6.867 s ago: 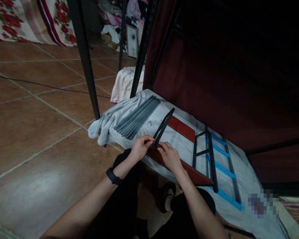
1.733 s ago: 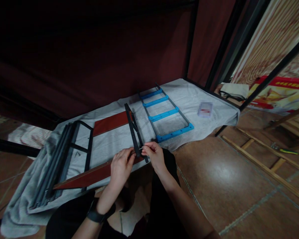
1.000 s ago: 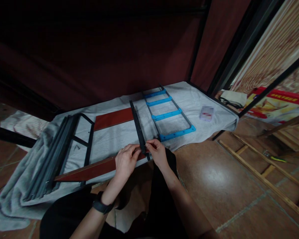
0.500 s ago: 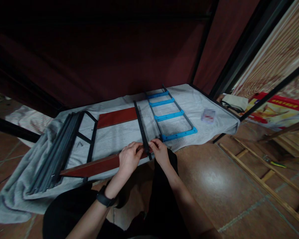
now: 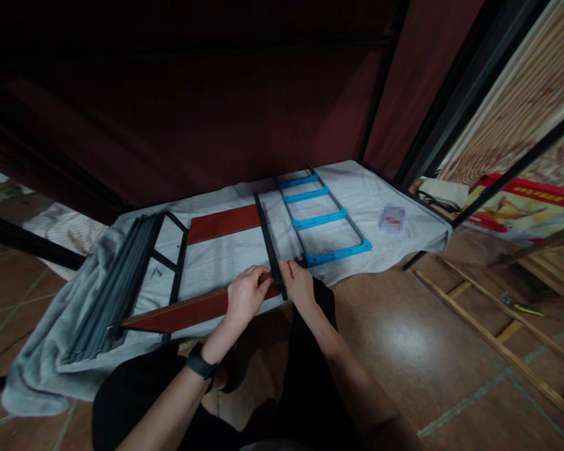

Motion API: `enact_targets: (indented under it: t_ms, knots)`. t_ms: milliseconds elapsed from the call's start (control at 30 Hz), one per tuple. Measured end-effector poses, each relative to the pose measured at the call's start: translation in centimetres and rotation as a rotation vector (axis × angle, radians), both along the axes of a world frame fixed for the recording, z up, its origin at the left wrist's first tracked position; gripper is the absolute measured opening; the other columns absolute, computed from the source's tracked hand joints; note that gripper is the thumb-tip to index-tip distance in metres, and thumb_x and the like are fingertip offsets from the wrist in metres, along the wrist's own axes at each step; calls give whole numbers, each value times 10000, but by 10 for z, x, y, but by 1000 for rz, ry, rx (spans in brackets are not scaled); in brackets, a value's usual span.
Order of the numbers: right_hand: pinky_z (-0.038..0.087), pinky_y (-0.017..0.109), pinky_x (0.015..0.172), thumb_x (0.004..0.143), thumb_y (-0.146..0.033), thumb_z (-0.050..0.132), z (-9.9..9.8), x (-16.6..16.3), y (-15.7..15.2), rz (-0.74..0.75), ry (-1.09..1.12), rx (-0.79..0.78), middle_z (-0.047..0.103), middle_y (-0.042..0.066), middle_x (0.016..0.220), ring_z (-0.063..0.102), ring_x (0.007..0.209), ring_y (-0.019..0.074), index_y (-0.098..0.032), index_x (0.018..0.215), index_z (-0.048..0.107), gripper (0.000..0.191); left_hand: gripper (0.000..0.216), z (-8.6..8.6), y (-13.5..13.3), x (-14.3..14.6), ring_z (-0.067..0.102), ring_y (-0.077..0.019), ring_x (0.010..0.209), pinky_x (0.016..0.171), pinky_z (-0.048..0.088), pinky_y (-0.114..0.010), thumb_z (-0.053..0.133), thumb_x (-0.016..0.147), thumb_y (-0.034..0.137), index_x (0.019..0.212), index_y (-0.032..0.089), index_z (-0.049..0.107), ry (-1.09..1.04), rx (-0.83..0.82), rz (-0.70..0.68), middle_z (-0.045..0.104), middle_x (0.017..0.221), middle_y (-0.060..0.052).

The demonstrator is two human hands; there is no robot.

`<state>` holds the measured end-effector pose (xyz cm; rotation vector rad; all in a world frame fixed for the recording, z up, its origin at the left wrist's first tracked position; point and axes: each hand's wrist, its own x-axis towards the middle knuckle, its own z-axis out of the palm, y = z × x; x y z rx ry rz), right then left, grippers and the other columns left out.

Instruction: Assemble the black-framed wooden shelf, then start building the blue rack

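My left hand (image 5: 250, 294) is closed on a long red-brown board (image 5: 188, 313) near its right end, thumb and fingers on its upper edge. The board stands tilted on edge along the near side of a cloth-covered surface. My right hand (image 5: 301, 289) is closed with its fingertips on the near end of a black metal bar (image 5: 266, 236), which meets the board there. A second red-brown board (image 5: 224, 223) lies farther back, reaching from the bar to a black metal frame (image 5: 180, 263) at the left. Whatever small part may be between my right fingertips is hidden.
Grey tubes (image 5: 117, 285) lie bundled at the left on a grey cloth (image 5: 42, 376). A blue-runged rack (image 5: 319, 219) and a small blurred packet (image 5: 391, 219) lie to the right. A wooden ladder-like frame (image 5: 479, 326) and pliers (image 5: 521, 307) are on the floor.
The view has shifted slightly, so the left-hand parts appear a little farther right. My right fingers have drawn closer against the black bar. Both hands stay at the same joint.
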<state>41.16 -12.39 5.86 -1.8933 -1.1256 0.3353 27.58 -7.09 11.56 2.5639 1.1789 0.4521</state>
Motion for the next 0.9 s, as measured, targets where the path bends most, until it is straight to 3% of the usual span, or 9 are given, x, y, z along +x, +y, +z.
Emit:
enact_targets:
  t_ms: [200, 333, 433, 533, 700, 900]
  knots:
    - [390, 264, 624, 1006, -516, 286, 6, 1, -3, 25, 51, -61, 686, 75, 757, 640, 708, 195, -217, 792, 625, 499, 130, 2, 1, -2, 655, -216, 974, 799, 473, -304, 585, 881, 252, 988, 256, 660, 4, -6, -15, 715, 1044, -6]
    - [460, 261, 642, 982, -509, 328, -2, 4, -14, 26, 413, 160, 657, 33, 795, 622, 695, 167, -224, 983, 588, 386, 167, 1, 0, -2, 652, -223, 999, 836, 478, -311, 573, 891, 256, 1028, 247, 668, 1, -4, -27, 716, 1063, -22]
    - [499, 264, 666, 925, -459, 454, -6, 8, -17, 132, 604, 323, 642, 10, 826, 616, 694, 150, -229, 1012, 583, 277, 187, 0, -1, -2, 648, -228, 1011, 872, 477, -322, 568, 892, 255, 1046, 237, 673, -12, 0, -29, 717, 1063, -35]
    - [490, 264, 688, 916, -409, 478, -1, 11, -16, 209, 481, 310, 631, 9, 815, 614, 724, 155, -223, 950, 599, 224, 199, -1, -1, -2, 648, -229, 1012, 878, 479, -328, 567, 889, 252, 1059, 232, 670, -28, -8, -24, 717, 1071, -40]
    - [405, 260, 671, 995, -395, 354, 6, 11, -10, 140, 40, 104, 612, 30, 772, 590, 733, 174, -218, 850, 568, 313, 177, -1, -1, -2, 657, -219, 994, 862, 484, -317, 573, 883, 250, 1029, 240, 674, -43, -33, 9, 721, 1060, -34]
    - [332, 255, 591, 1016, -455, 290, 4, 4, -8, 67, -31, 14, 599, 30, 701, 578, 651, 173, -224, 808, 552, 407, 178, 4, -2, -1, 651, -220, 1006, 858, 481, -317, 571, 881, 238, 1029, 237, 670, -11, -38, 12, 716, 1075, -34]
